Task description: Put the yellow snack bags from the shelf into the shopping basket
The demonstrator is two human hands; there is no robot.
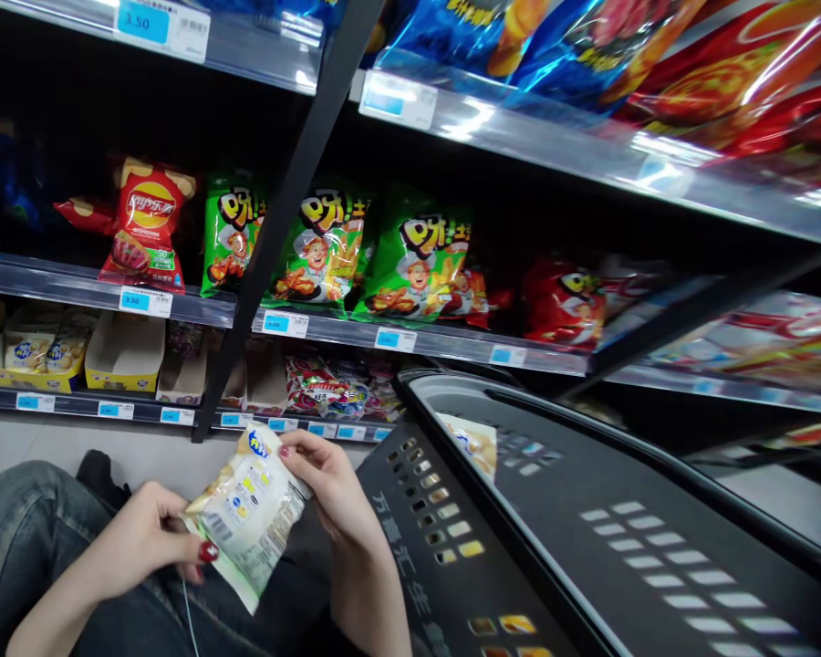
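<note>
A pale cream and green snack bag (253, 520) is held up before my knees, its printed back with a barcode facing me. My left hand (154, 538) pinches its lower left corner between thumb and fingers. With the thumb on its upper right edge, my right hand (328, 474) grips the other side. Just right of that hand stands a dark grey shopping basket (444, 566), tilted in view. Inside the basket, near its far end, part of another light-coloured snack bag (475, 443) shows; the rest is hidden by the basket wall.
Shelves ahead carry green snack bags (417, 265) and a red chip bag (150, 224). Below, small open cartons (124, 351) and colourful packets (328, 383) sit on the bottom shelf (75, 401). A black upright post (280, 219) divides the shelving.
</note>
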